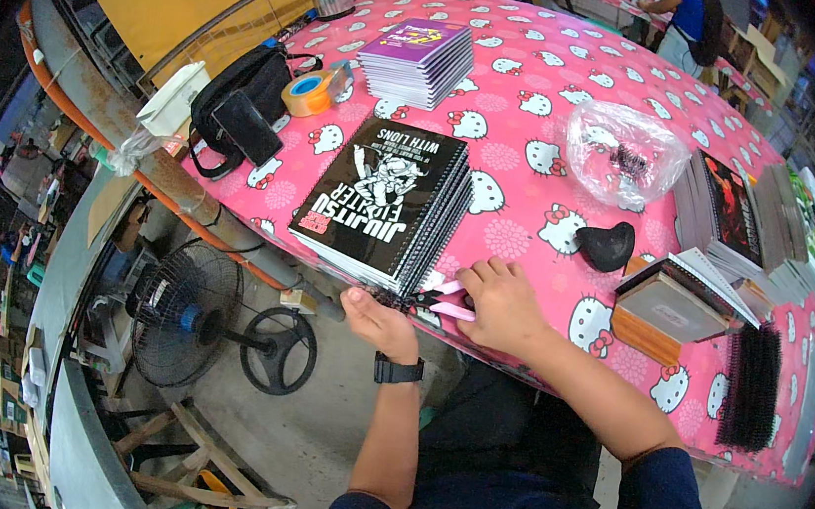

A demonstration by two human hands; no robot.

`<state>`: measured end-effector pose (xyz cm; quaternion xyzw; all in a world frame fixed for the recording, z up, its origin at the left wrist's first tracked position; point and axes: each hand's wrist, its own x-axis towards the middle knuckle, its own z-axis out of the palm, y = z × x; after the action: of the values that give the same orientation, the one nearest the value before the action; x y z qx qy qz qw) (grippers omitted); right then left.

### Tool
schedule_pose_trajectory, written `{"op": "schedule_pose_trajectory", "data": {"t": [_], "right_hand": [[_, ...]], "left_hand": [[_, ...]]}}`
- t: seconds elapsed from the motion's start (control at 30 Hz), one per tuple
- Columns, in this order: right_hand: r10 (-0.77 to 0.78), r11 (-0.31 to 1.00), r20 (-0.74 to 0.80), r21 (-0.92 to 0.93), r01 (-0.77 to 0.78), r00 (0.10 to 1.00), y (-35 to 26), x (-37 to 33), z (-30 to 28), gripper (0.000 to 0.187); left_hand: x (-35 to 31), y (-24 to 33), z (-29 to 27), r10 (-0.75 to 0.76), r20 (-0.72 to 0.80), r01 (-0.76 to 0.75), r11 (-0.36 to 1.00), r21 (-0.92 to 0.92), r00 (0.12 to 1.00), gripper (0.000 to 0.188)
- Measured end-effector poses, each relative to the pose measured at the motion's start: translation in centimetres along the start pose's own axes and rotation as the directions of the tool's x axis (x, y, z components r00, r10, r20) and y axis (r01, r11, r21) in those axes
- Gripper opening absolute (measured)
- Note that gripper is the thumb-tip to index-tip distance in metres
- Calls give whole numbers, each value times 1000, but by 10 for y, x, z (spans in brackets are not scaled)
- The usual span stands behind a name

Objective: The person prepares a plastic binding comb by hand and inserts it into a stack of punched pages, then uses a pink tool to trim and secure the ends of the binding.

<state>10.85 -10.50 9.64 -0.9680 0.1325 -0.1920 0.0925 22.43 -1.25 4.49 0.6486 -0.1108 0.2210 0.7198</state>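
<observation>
My right hand (pixel 501 306) is closed round the pink handles of a pair of pliers (pixel 453 311). Their dark jaws reach left to a black spiral coil at the table's front edge. Opposite them, my left hand (pixel 382 326) has its fingers closed at what looks like a spiral-bound notebook (pixel 401 300), seen edge-on and mostly hidden. Just beyond both hands lies a stack of black-covered spiral notebooks (pixel 383 202), with white figure art on the top cover and coils along the right side.
Purple-covered booklets (pixel 416 62), orange tape (pixel 307 95) and a black bag (pixel 235 102) lie farther back. At right are a clear plastic bag (pixel 627 153), a dark rounded object (pixel 605 246), more books (pixel 730 214) and black coils (pixel 751 385). A fan (pixel 187 316) stands below left.
</observation>
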Motion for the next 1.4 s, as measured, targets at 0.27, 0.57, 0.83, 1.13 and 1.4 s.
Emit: {"op": "schedule_pose_trajectory", "data": {"t": [0.27, 0.57, 0.83, 1.13, 1.4], "right_hand": [[75, 997, 116, 25, -79, 990, 1, 2, 1, 37], [58, 997, 85, 55, -63, 995, 6, -2, 4, 36], [18, 1000, 39, -9, -17, 999, 5, -3, 7, 38], [106, 994, 159, 12, -109, 982, 1, 0, 7, 33], [68, 995, 156, -76, -57, 985, 4, -1, -2, 42]], "left_hand": [[1, -2, -1, 100, 21, -102, 993, 62, 995, 43], [1, -8, -2, 81, 17, -81, 996, 27, 997, 41], [-10, -10, -6, 105, 53, -109, 990, 91, 993, 39], [-18, -14, -1, 17, 54, -16, 1000, -17, 998, 39], [-15, -15, -3, 37, 45, -36, 999, -25, 998, 39]]}}
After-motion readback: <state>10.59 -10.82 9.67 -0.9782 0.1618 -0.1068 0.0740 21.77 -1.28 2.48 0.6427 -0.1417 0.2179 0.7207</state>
